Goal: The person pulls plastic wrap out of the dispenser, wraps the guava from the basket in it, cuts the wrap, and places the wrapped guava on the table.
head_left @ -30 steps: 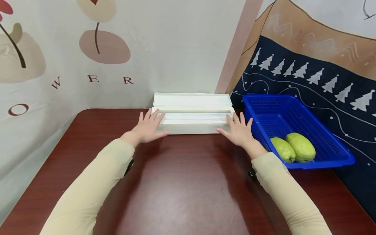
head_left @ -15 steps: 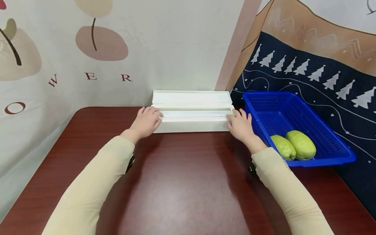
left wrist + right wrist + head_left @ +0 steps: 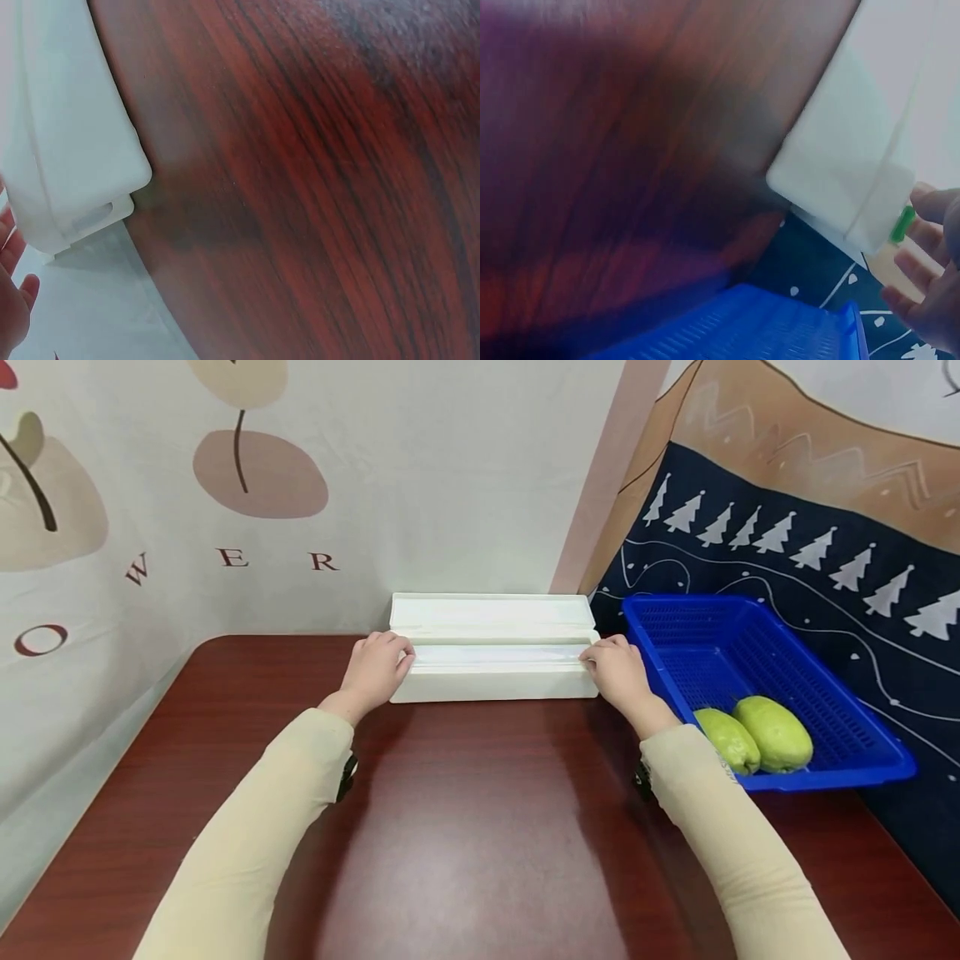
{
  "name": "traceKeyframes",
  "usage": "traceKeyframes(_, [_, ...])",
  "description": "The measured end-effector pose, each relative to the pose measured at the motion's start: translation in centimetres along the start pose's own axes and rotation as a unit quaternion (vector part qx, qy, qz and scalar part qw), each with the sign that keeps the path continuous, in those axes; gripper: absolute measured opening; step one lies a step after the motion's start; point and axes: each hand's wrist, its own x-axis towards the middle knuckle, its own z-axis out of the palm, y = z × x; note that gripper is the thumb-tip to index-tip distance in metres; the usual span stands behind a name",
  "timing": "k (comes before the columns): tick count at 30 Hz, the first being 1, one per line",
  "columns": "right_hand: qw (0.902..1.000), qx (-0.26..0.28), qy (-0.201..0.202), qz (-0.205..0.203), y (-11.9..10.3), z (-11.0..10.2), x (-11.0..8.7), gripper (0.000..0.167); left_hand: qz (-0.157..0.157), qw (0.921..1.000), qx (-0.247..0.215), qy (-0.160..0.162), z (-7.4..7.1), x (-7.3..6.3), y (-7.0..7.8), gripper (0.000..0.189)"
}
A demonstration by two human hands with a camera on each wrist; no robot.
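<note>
A white cling film dispenser [image 3: 495,687] lies at the table's far edge, its lid [image 3: 491,612] raised. Clear cling film [image 3: 497,655] stretches across the opening. My left hand [image 3: 375,664] is at the left end, fingers curled, pinching the film's edge there. At the opposite end my right hand [image 3: 618,672] pinches the film's right edge between thumb and fingers. In the right wrist view a small green piece [image 3: 903,224] shows at the dispenser's end beside my fingers. The left wrist view catches only part of my left hand [image 3: 13,300] beside the dispenser's corner [image 3: 112,172].
On the right stands a blue plastic basket [image 3: 720,643], close to my right hand, with two green fruits [image 3: 772,733] in it. The dark brown table [image 3: 465,827] spreads in front of the dispenser. A printed cloth [image 3: 450,477] hangs behind.
My spread fingers have drawn in and curled at both ends of the dispenser, taking the film's edges. The dispenser and the basket have stayed in place.
</note>
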Motion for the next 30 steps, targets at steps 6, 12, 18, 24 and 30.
traceKeyframes(6, [0.9994,0.010,-0.021,-0.026,0.3,-0.4,0.6,0.017,-0.026,0.9992,-0.028,0.013,0.1,0.1,-0.4,0.021])
traceKeyframes(12, [0.9995,0.022,-0.006,-0.021,0.7,0.0,0.9,0.017,-0.036,0.9980,-0.045,0.027,0.0,0.4,-0.3,0.021])
traceKeyframes(18, [0.9973,0.068,0.015,0.023,1.0,0.1,1.2,0.018,-0.075,0.9880,-0.134,0.020,0.0,0.7,-0.1,0.022])
traceKeyframes(24, [0.9726,0.205,-0.015,0.108,0.7,0.1,2.2,0.022,-0.163,0.9558,-0.244,0.010,-0.1,1.3,0.1,0.030])
traceKeyframes(30, [0.9436,0.265,-0.024,0.196,0.2,-0.1,3.0,0.029,-0.233,0.9467,-0.223,0.004,-0.5,2.0,1.1,0.031])
